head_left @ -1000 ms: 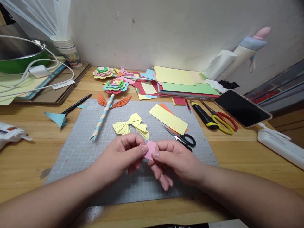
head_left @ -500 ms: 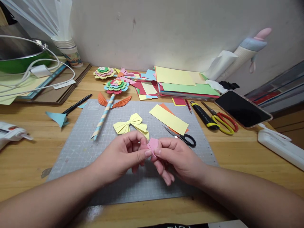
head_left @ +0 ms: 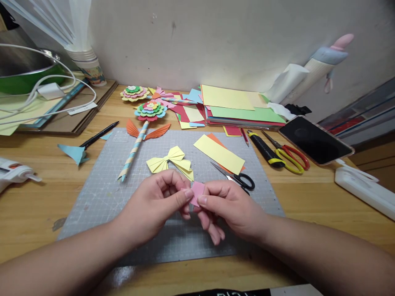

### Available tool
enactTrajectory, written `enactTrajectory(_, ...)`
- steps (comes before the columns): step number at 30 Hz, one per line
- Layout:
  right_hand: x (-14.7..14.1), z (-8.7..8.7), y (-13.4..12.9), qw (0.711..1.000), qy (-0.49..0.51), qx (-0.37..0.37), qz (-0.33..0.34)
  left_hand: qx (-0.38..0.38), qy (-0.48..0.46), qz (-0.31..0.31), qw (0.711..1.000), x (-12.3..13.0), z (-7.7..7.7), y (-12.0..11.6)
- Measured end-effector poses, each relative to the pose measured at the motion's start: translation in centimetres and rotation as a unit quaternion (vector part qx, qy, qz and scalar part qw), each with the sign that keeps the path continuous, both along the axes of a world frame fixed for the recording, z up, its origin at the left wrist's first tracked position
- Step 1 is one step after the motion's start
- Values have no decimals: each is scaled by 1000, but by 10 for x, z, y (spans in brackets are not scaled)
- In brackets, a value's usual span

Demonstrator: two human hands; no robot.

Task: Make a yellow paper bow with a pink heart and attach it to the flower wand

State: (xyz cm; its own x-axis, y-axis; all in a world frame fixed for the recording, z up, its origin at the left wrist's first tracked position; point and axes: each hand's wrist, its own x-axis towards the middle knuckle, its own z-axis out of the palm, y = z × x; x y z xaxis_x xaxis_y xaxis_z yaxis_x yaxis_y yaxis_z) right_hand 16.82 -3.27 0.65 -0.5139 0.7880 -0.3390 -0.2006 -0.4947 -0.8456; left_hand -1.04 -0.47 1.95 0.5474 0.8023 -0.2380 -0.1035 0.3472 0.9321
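Note:
A small folded pink paper (head_left: 197, 192) is pinched between both hands above the grey cutting mat (head_left: 101, 197). My left hand (head_left: 163, 197) grips its left side with thumb and fingers. On its right side, my right hand (head_left: 228, 205) pinches the paper, the lower fingers hanging loosely below. A yellow paper bow (head_left: 169, 161) lies on the mat just beyond my left hand. Yellow paper strip (head_left: 219, 154) rests over an orange one, with black-handled scissors (head_left: 243, 180) beside them. A paper flower with a striped stem (head_left: 135, 150) and orange leaves lies at the mat's upper left.
Coloured paper sheets (head_left: 240, 115) are stacked by the wall. To the right are a cutter (head_left: 266, 150), red-and-yellow pliers (head_left: 293, 158), a phone (head_left: 316, 139) and a white power strip (head_left: 364, 193). A glue gun (head_left: 15, 174) and black pen (head_left: 100, 135) are at left.
The pink paper has turned slightly between my fingers, and my left thumb has shifted a little left and up over it. The view has moved very slightly.

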Motion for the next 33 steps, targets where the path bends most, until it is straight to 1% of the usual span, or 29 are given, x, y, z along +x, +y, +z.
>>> enactTrajectory(4, 0, -1, -2, 1000, -18, 12, 2, 5, 13, 2, 1000, 0, 0, 0)
enactTrajectory(10, -3, 1, -2, 999, -27, 14, 10, 17, 30, 25, 999, 1, 2, 1)
enactTrajectory(16, -4, 5, -1, 997, -72, 15, 11, 17, 39, 28, 999, 2, 4, -4)
enactTrajectory(22, -3, 6, 0, 994, -87, 71, 7, -59, -8, -16, 998, 2, -7, -4)
enactTrajectory(24, -2, 6, -1, 993, -90, 76, 2, -72, -26, -32, 997, 2, -10, -4)
enactTrajectory(26, -1, 6, -1, 992, -99, 74, -10, -82, -33, -44, 995, 3, -9, -4)
enactTrajectory(30, 0, 7, -2, 989, -123, 76, -24, -80, 10, -73, 994, 6, -2, -4)
enactTrajectory(33, 0, 9, -2, 985, -144, 87, -26, -55, 60, -72, 994, 6, 1, -3)
